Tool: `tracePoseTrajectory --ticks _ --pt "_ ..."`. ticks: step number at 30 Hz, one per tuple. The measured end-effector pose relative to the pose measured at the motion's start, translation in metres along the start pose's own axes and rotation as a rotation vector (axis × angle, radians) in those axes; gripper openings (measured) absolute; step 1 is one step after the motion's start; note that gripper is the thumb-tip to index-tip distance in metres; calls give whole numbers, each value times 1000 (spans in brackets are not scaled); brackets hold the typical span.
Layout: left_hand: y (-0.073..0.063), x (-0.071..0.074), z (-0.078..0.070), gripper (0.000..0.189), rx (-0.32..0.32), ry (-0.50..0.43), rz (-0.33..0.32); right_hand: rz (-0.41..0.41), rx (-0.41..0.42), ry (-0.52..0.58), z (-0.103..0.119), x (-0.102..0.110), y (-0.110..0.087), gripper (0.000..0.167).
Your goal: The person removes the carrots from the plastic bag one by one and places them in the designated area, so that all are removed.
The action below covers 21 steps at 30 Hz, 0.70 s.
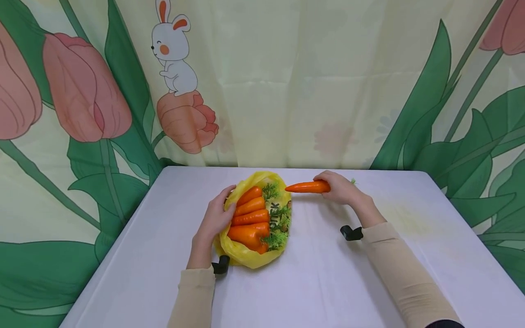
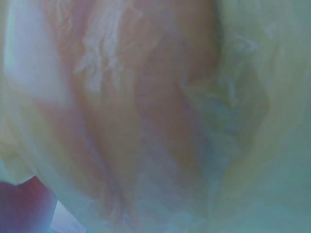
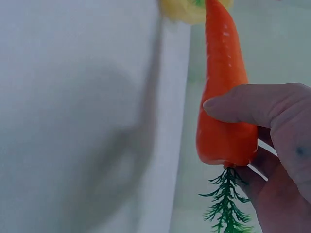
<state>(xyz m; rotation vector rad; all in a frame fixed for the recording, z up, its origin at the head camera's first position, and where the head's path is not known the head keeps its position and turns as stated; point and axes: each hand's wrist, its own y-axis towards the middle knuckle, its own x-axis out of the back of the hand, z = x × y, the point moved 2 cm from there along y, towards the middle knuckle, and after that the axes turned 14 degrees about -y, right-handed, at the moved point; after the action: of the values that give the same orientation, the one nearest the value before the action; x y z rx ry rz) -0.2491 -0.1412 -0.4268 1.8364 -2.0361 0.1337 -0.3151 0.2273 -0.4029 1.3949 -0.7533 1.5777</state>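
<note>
Head view bright; left wrist view hazy, blurred; soft shadow on the table (image 3: 63, 43); glints on the carrot (image 3: 226, 68).

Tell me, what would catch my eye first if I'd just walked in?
Probably the bright orange carrots lying in the open yellow bag on the white table, where the left hand holds the bag's rim. Next comes the single carrot in the right hand, its tip pointing toward the bag. Behind, a cartoon white rabbit stands out on the backdrop's left side.

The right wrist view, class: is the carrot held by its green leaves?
No, the right hand grips the carrot by its orange body, and the leaves lie below its grip.
</note>
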Motion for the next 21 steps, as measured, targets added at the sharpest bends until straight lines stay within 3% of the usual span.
tracePoseTrajectory --ticks 21 --pt "1 0 -1 52 37 -8 15 1 -88 7 -30 -19 15 43"
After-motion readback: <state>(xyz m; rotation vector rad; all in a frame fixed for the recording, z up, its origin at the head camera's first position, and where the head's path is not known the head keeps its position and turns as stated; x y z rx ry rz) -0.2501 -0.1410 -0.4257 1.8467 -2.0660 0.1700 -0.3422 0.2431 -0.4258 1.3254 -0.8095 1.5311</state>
